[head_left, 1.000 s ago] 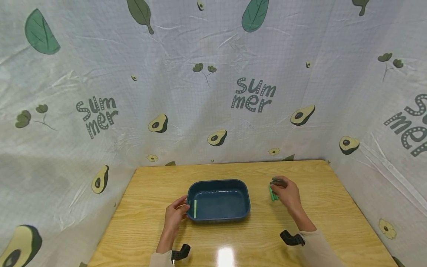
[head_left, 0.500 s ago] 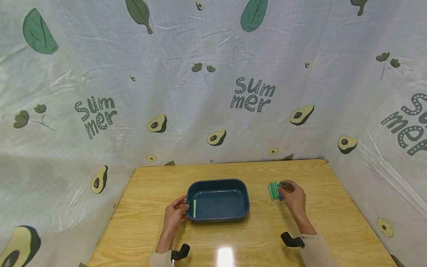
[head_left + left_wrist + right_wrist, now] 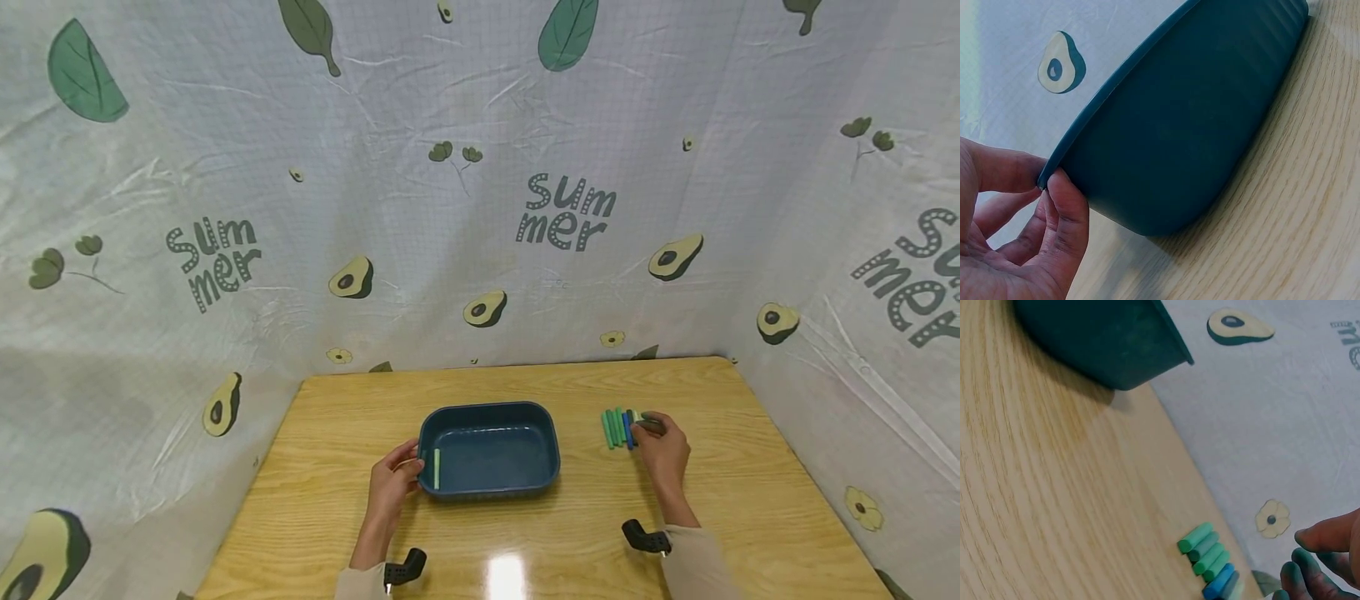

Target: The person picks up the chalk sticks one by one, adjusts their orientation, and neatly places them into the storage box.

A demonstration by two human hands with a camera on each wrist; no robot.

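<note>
Green chalks [image 3: 618,427] are lying beside the loosely open right hand [image 3: 660,450]; a nudge could scatter them while the left hand [image 3: 392,486] is pinching the tray [image 3: 489,482].

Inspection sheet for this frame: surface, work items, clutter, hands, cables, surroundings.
Surface: wooden table, glossy, with a light glare near the front edge.
Work items: dark blue tray at centre, one pale green stick inside by its left wall; row of green and blue sticks on the table right of the tray.
Clutter: nothing seen.
Hands: left hand pinches the tray's left rim; right hand at the row's right end, fingertips stained green; whether it holds a stick is unclear.
Cables: nothing seen.
Surroundings: avocado-print "summer" cloth on three sides.
</note>
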